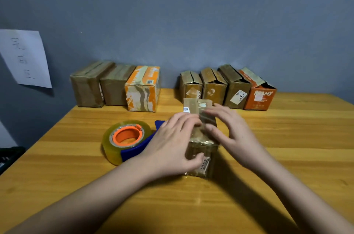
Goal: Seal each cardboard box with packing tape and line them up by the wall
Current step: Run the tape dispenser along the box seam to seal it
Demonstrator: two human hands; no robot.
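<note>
The small cardboard box (201, 147) stands on the wooden table (57, 166) nearest the camera, between both hands. It is touched by the left hand (172, 143) from the left, fingers laid nearly straight over the top and thumb against the near face, nothing being clutched. The right hand (229, 130) is spread flat with straight fingers over the top right edge, pressing rather than clasping. Clear tape appears to be laid along the top seam, so the step is judged to be smoothing it down. To do this well, pressure should be run from the seam's middle outward, bubbles should be pushed out, and the tape ends should be rubbed down over the end faces so the flaps are kept closed; the box should be steadied by one hand while the other rubs. A white barcode label (204, 164) is seen on the near face; its print is too small to read. Just left of the box, the tape dispenser (126, 140), blue-handled with an orange core and a clear roll, lies on its side. By the wall, three boxes (115, 86) sit closed at left; four boxes (226, 88) at right look open-flapped, apparently unsealed. "MY" is read on the orange box (259, 97); the rest is blurred. Handwriting on the wall paper (24, 57) cannot be read.
</note>
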